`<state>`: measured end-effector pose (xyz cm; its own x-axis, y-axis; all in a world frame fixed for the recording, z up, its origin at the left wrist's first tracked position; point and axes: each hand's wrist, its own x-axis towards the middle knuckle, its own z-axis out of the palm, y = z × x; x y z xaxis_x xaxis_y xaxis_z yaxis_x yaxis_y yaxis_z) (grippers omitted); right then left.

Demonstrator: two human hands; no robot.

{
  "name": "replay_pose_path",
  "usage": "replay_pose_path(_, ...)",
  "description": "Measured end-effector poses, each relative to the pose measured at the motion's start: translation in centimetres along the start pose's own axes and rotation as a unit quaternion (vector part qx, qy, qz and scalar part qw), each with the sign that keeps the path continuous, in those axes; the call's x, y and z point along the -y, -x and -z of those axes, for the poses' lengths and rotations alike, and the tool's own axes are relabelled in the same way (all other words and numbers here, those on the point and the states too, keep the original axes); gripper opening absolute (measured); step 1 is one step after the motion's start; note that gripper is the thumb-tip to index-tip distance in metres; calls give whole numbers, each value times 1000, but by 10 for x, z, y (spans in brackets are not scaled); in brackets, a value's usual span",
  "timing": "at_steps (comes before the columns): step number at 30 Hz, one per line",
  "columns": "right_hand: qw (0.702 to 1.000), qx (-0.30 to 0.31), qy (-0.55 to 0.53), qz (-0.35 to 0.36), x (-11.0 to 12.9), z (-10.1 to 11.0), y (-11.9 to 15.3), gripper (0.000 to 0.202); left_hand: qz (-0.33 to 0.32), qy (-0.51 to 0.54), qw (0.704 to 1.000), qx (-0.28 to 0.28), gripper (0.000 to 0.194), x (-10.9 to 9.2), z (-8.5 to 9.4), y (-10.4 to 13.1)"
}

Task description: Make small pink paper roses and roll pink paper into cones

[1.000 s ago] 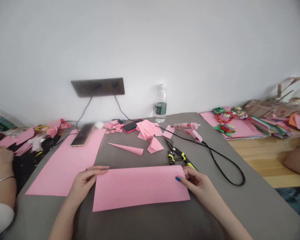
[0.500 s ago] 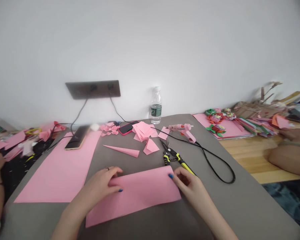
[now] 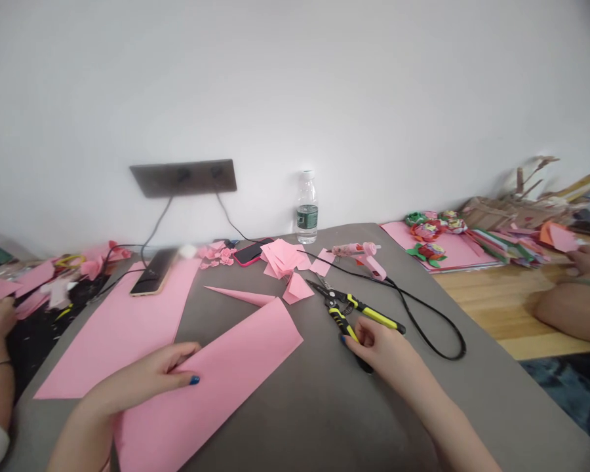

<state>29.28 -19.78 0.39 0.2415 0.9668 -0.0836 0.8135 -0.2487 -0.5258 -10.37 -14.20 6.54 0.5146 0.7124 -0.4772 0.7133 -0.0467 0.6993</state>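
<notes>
My left hand (image 3: 160,373) grips a folded sheet of pink paper (image 3: 236,367), thumb on top, the paper slanting up to the right. My right hand (image 3: 376,344) is closed around one handle of the black-and-yellow pliers (image 3: 347,307), which lie on the table with their handles spread and jaws pointing away to the left. A pink paper cone (image 3: 240,296) lies just beyond the folded paper, which overlaps its wide end. Small pink paper squares (image 3: 281,257) are piled near the jaws, with a folded pink piece (image 3: 297,288) beside them.
A pink glue gun (image 3: 361,254) with a black cord lies behind the pliers. A water bottle (image 3: 307,210) stands by the wall. Phones (image 3: 155,272) and large pink sheets (image 3: 103,347) are at left. Paper flowers (image 3: 427,236) sit right. Other people's arms (image 3: 570,305) show at both sides.
My left hand has drawn the pink paper left and tilted it. My right hand has let go of the paper and taken hold of the pliers, which have turned slightly.
</notes>
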Motion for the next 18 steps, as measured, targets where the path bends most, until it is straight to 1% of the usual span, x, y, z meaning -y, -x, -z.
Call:
replay_pose_path(2, 998, -23, -56, 11, -6, 2, 4, 27, 6, 44, 999, -4, 36, 1, -2, 0)
replay_pose_path(3, 995, -35, -94, 16, -5, 1, 8, 29, 6, 80, 997, -2, 33, 1, -4, -1)
replay_pose_path(5, 980, -36, -193, 26, 7, -2, 19, 34, 1, 173, 985, 1, 32, 0, -10, -2)
replay_pose_path(6, 968, -13, -251, 28, 16, -4, 25, 37, -5, 219, 976, -1, 36, -2, -14, -3)
replay_pose_path(7, 949, 34, -312, 31, 27, -7, 30, 40, -9, 259, 966, -7, 40, -5, -18, -5)
replay_pose_path(8, 923, 76, -377, 29, 39, -11, 34, 43, -14, 287, 958, -18, 45, -9, -24, -7)
replay_pose_path(10, 868, 133, -478, 25, 61, -18, 36, 55, -12, 310, 950, -22, 50, -19, -35, -12)
replay_pose_path(11, 849, 143, -507, 28, 70, -21, 33, 58, -14, 309, 951, -15, 53, -24, -41, -14)
replay_pose_path(12, 839, 136, -527, 28, 77, -24, 29, 58, -17, 308, 951, -8, 56, -30, -46, -16)
replay_pose_path(15, 827, 102, -553, 21, 88, -30, 9, 56, -37, 328, 944, 27, 65, -42, -59, -21)
replay_pose_path(17, 832, 93, -546, 37, 89, -29, -3, 55, -58, 337, 939, 41, 69, -47, -65, -25)
replay_pose_path(18, 837, 98, -536, 52, 89, -28, -7, 54, -66, 344, 936, 36, 68, -49, -68, -29)
